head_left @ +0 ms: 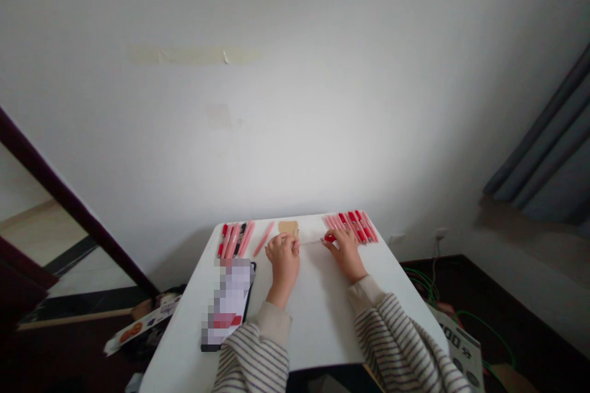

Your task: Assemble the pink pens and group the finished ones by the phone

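White desk (pixel 322 307), pale wall (pixel 299 110) behind; right hand (pixel 345 253) pinching a red piece (pixel 329 237), left hand (pixel 283 258) narrowed, hold unclear; box (pixel 461 347) reads "00".

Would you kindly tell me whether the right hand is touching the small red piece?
Touching: the head view shows the small red piece pinched between thumb and finger of the right hand.

Long-sleeved top, light cream-grey fabric with narrow dark stripes, on left sleeve (pixel 255 353) and right sleeve (pixel 401 341). Sleeves loose, creased. Plain beige band cuffs, left cuff (pixel 275 322) and right cuff (pixel 366 291), unstriped, fabric looks soft. Left hand (pixel 283 255) and right hand (pixel 345 252) bare, fingers slim.
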The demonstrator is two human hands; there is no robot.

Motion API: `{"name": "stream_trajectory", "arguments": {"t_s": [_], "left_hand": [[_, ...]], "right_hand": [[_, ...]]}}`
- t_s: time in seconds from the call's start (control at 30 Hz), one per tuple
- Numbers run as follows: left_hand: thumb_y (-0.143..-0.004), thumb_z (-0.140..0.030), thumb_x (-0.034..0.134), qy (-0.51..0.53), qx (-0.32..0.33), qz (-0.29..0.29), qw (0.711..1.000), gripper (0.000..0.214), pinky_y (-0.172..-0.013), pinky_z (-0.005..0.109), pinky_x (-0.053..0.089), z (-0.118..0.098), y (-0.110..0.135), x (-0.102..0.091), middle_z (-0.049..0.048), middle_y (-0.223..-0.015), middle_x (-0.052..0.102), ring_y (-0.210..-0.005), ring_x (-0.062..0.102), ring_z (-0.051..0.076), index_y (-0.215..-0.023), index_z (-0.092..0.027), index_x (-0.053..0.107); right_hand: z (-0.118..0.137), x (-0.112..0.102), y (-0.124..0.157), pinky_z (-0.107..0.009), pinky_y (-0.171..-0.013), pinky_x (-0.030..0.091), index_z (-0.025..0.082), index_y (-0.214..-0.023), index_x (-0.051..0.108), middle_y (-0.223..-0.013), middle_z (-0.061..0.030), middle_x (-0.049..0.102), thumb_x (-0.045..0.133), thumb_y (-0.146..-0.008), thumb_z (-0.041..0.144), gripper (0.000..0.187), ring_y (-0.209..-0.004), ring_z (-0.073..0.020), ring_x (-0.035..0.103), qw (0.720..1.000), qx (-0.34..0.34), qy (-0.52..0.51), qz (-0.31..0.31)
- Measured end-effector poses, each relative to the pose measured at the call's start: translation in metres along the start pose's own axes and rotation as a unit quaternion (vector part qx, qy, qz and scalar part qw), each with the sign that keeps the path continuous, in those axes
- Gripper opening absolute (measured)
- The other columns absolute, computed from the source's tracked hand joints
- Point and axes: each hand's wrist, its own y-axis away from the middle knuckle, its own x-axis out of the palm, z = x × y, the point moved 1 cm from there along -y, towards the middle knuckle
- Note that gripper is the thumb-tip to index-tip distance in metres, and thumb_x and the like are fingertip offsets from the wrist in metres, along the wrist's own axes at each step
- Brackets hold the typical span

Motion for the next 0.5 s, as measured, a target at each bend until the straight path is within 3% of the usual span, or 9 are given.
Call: {"name": "stream_trajectory", "arguments": {"t_s": [0.17, 0.37, 0.5], "left_hand": [[-0.084, -0.022, 0.054, 0.011, 0.01, 0.008, 1.0, 0.01, -0.097, 0.044, 0.035, -0.0007, -0.0004, -0.0004, 0.0064, -0.11, 0.063, -0.109, 0.05, 0.024, -0.086, -0.022, 0.064], [-0.085, -0.024, 0.053, 0.005, -0.008, 0.002, 1.0, 0.012, -0.097, 0.043, 0.035, 0.0002, -0.0002, 0.0016, 0.0076, -0.111, 0.063, -0.109, 0.05, 0.025, -0.09, -0.021, 0.064], [-0.084, -0.023, 0.053, 0.011, -0.003, 0.002, 1.0, 0.012, -0.096, 0.043, 0.036, 0.0011, -0.0009, 0.0027, 0.0075, -0.11, 0.063, -0.107, 0.051, 0.024, -0.089, -0.021, 0.064]], "right_hand": [[0.0011, -0.0004, 0.0007, -0.039, -0.09, 0.034, 0.026, -0.085, 0.069, -0.09, -0.0043, 0.066, 0.047, -0.093, 0.046, 0.031, -0.096, -0.0233, 0.05, 1.0, 0.009, 0.013, 0.02], [0.0005, 0.0, 0.0006, -0.039, -0.092, 0.034, 0.025, -0.109, 0.064, -0.105, -0.0061, 0.067, 0.051, -0.09, 0.05, 0.034, -0.101, -0.024, 0.051, 1.0, 0.006, -0.011, -0.002], [0.0017, -0.0017, -0.0001, -0.039, -0.092, 0.033, 0.026, -0.093, 0.067, -0.098, -0.0039, 0.069, 0.05, -0.091, 0.047, 0.027, -0.099, -0.0237, 0.052, 1.0, 0.009, -0.014, 0.019]]}}
